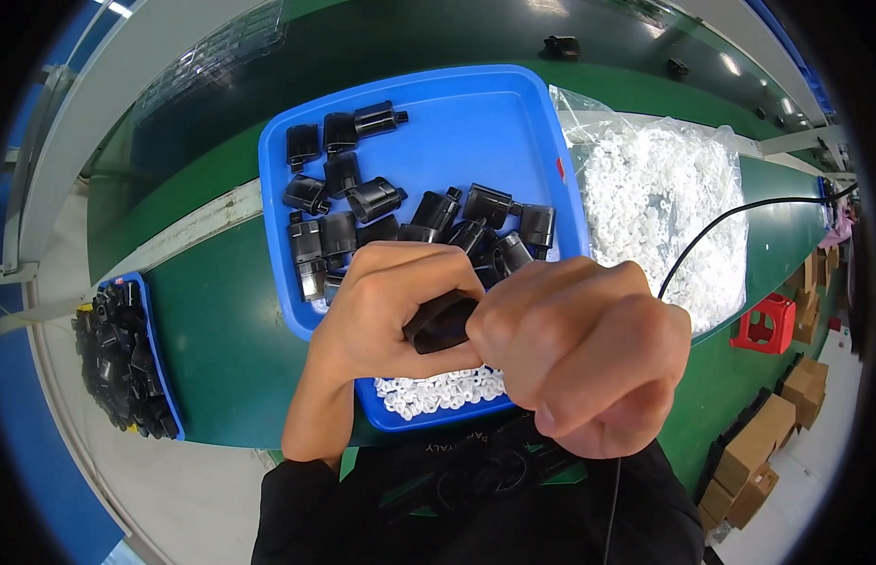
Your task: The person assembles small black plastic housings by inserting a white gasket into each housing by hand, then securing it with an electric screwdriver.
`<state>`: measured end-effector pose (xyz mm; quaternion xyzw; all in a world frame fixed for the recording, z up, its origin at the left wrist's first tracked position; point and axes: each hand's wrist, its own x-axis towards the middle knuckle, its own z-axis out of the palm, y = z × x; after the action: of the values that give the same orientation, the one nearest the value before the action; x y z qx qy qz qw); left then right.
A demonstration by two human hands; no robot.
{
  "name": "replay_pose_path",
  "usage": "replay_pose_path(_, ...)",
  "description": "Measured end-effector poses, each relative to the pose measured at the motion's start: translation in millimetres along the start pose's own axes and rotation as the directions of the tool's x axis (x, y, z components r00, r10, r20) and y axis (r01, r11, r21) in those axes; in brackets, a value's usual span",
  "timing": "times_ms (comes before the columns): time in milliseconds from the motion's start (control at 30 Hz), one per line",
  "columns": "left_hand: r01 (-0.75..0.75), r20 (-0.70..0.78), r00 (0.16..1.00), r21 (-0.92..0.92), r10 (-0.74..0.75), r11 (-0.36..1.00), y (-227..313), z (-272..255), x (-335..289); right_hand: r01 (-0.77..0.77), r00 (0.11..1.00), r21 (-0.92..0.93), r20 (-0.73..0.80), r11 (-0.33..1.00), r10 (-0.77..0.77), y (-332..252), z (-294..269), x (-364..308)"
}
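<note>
Above the front of the blue tray (499, 85), my left hand (386, 301) is wrapped round a glossy black plastic housing (441, 323). My right hand (588, 353) is closed in a fist against the housing's right end; whatever its fingers hold is hidden. Behind both hands, several similar black housings (375, 199) lie loose in the tray, some with a short neck at one end. Under my hands a smaller blue tray (428, 421) holds many small white rings (438, 392), partly covered by my wrist and fingers.
To the right lies a clear plastic bag (664, 217) full of small white parts. A black cable (730, 215) runs from the right edge behind my right hand. At left stands a bin (127, 358) heaped with black parts. A red stool (765, 323) and cardboard boxes (753, 443) stand on the right.
</note>
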<state>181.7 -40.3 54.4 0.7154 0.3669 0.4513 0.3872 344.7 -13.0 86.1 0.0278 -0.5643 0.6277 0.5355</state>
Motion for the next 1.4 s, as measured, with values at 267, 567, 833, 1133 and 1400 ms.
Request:
replay_pose_path(267, -0.023, -0.035, 0.999, 0.186, 0.030, 0.982, -1, -4, 0, 0.078, 0.995, 0.040, 0.066, 0.996, -0.080, 24, -10, -1)
replay_pose_path(567, 0.215, -0.080, 0.976, 0.196, -0.204, 0.957, 7, -24, -8, 0.084, 0.966, 0.223, -0.259, 0.971, -0.024, -27, 10, 4)
replay_pose_path(833, 0.221, -0.069, 0.975, 0.240, -0.211, 0.945, 10, -35, -9, -0.372, 0.830, -0.245, 0.345, 0.895, 0.439, -23, -39, -19)
replay_pose_path(1133, 0.429, -0.287, 0.900, 0.442, -0.329, 0.787, 4, -25, 35, 0.074, 0.582, -0.893, 0.401, 0.445, 0.707, 28, -13, -114)
replay_pose_path(1400, 0.366, -0.232, 0.925, 0.757, -0.301, 0.542, -79, -57, 129, 0.209, 0.765, -0.939, 0.330, 0.272, 0.553, 42, -10, -134)
